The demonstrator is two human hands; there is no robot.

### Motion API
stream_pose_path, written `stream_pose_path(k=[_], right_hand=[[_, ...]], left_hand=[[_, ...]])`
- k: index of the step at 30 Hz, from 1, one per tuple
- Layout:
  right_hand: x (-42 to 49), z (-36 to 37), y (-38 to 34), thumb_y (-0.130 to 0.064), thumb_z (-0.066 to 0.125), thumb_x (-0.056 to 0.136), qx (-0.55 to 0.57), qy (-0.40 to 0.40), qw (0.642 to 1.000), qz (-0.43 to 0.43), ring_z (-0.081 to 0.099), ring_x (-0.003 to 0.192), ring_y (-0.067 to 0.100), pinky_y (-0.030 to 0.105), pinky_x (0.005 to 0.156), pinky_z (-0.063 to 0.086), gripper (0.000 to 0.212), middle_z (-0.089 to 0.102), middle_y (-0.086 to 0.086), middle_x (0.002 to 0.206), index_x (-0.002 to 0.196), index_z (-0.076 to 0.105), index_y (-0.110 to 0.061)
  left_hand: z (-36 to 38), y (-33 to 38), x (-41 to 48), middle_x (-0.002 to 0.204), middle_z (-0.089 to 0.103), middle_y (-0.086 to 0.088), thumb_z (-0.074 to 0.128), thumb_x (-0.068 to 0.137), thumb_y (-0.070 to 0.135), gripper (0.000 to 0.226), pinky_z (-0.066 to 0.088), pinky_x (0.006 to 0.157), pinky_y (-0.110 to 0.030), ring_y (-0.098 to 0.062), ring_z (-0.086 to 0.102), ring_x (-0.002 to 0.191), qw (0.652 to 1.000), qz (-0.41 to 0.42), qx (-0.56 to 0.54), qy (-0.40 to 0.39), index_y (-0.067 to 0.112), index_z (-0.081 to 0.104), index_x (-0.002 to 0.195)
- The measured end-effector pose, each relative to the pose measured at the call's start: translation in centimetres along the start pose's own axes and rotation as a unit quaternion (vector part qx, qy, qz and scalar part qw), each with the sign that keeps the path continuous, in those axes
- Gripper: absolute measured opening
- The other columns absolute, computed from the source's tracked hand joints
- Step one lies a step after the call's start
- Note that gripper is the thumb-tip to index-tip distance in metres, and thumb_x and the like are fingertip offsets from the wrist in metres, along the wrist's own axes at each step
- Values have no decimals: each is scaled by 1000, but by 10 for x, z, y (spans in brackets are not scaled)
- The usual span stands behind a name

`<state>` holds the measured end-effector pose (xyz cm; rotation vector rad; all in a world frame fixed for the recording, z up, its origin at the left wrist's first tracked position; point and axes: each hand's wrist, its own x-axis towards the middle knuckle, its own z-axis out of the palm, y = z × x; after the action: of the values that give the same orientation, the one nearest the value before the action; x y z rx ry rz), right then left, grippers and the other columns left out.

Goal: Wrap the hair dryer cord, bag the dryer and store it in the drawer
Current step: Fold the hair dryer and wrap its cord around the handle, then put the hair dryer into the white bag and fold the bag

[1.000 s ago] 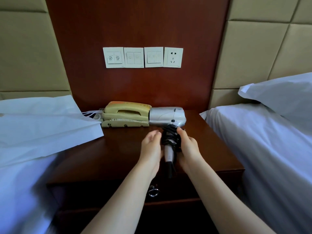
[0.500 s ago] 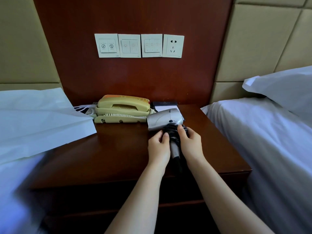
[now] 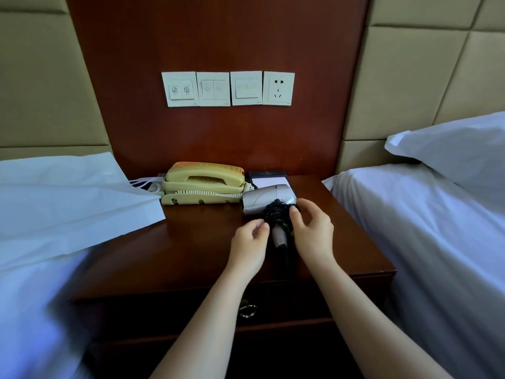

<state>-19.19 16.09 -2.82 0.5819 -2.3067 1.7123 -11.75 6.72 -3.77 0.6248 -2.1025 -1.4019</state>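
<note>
Silver and lying on its side, the hair dryer (image 3: 269, 198) rests near the middle of the frame on the dark wooden nightstand (image 3: 169, 258), its handle pointing toward us with the black cord (image 3: 278, 216) bundled around it. Our left hand (image 3: 248, 248) sits just left of the handle, fingers loosely curled and holding nothing; our right hand (image 3: 314, 236) has its fingers spread, their tips touching the cord. A white bag (image 3: 68, 203) lies at the left edge, what it holds hidden from us. Below, the drawer (image 3: 191, 313) stands closed, its metal pull (image 3: 248, 311) showing. Behind the dryer we see a yellowed telephone (image 3: 203, 183) and a notepad (image 3: 269, 178). Switch plates (image 3: 213, 88) and a socket (image 3: 278, 88) sit on the red-brown panel (image 3: 218, 36), with white beds on either side.
</note>
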Motion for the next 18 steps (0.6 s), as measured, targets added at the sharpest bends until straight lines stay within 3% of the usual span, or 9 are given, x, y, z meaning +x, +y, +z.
stream_pose_path(k=[5,8,15,18], right_hand=[[-23,-19,-14,-19,56,91,-57,-24,994,-89,61,85,16,24,70,39,16,69,1,92,99,68,-12],[-47,-28,-25,-17,56,91,-70,-57,989,-117,61,76,15,20,61,41,15,68,-1,85,94,70,-12],[-78,-18,-59,-19,57,90,-98,-202,967,-122,61,69,14,30,65,46,15,69,0,76,86,71,-14],[-74,5,-81,-18,56,89,-107,-253,953,-132,56,57,4,12,51,40,17,69,0,73,81,71,-15]], left_hand=[[-31,23,-22,114,67,-1,40,99,25,31,38,79,-21,-15,58,103,982,77,159,-72,16,63,118],[-61,32,-45,108,68,0,42,98,29,27,44,82,-26,-13,59,98,969,83,207,-106,20,64,110],[-148,27,-86,109,65,4,46,96,32,25,41,85,-23,-8,57,99,955,53,275,-102,21,64,109],[-184,22,-83,106,66,3,49,94,32,21,47,91,-32,-13,60,101,950,48,302,-67,23,65,103]])
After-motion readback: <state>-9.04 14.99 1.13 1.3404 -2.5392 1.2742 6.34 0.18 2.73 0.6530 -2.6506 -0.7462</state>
